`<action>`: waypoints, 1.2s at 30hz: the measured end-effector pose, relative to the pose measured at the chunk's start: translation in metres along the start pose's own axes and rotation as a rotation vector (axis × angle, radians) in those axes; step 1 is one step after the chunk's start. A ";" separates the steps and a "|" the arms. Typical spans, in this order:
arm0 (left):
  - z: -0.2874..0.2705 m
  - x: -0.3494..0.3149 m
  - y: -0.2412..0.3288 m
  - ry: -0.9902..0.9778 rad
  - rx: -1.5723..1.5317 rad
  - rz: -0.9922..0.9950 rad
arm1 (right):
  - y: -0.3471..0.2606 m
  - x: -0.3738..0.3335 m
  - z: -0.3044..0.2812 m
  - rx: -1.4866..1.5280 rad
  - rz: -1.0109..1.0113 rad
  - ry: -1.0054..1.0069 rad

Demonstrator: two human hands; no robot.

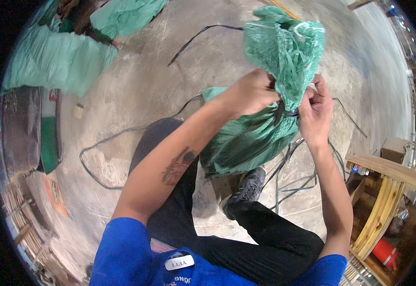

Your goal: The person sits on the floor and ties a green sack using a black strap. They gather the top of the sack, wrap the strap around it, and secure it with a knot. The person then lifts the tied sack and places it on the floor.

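Observation:
A green woven plastic sack (250,138) stands on the floor in front of me, its neck gathered and its loose top (286,47) bunched above. Around the neck runs a black strap (291,113). My left hand (255,93) is closed at the left side of the neck, gripping a dark end of this strap. On the other side, my right hand (315,114) pinches at the neck where the strap crosses. What exactly lies between the right fingertips is partly hidden by the hand.
Black strap lengths (85,157) lie looped over the concrete floor (136,95), some by my shoe (250,186). More green sacks (60,59) are at the far left, above a dark container (22,128). A wooden shelf (393,174) stands close on the right.

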State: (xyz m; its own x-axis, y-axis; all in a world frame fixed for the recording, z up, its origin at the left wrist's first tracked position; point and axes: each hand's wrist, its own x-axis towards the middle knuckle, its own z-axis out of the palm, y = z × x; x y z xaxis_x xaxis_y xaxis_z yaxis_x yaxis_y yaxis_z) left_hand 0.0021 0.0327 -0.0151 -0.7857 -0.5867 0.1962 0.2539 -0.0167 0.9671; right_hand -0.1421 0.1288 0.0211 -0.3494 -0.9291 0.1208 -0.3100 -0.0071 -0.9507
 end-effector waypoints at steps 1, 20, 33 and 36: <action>-0.002 -0.001 0.002 -0.003 -0.063 -0.063 | 0.001 -0.001 0.000 0.013 -0.004 0.011; 0.009 -0.006 -0.002 0.204 -0.033 0.064 | 0.001 0.010 -0.008 -0.130 0.084 -0.095; -0.032 0.000 0.011 0.211 0.882 0.181 | 0.021 0.014 -0.010 0.062 -0.043 0.071; -0.043 -0.005 0.011 0.180 0.823 0.227 | 0.024 0.016 -0.013 0.038 -0.048 0.091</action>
State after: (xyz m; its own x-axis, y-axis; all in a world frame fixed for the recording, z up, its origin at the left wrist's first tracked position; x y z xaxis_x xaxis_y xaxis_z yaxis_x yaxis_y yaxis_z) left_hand 0.0324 0.0008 -0.0124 -0.6467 -0.6252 0.4370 -0.1495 0.6657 0.7311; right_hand -0.1667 0.1188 0.0041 -0.4141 -0.8901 0.1905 -0.2952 -0.0666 -0.9531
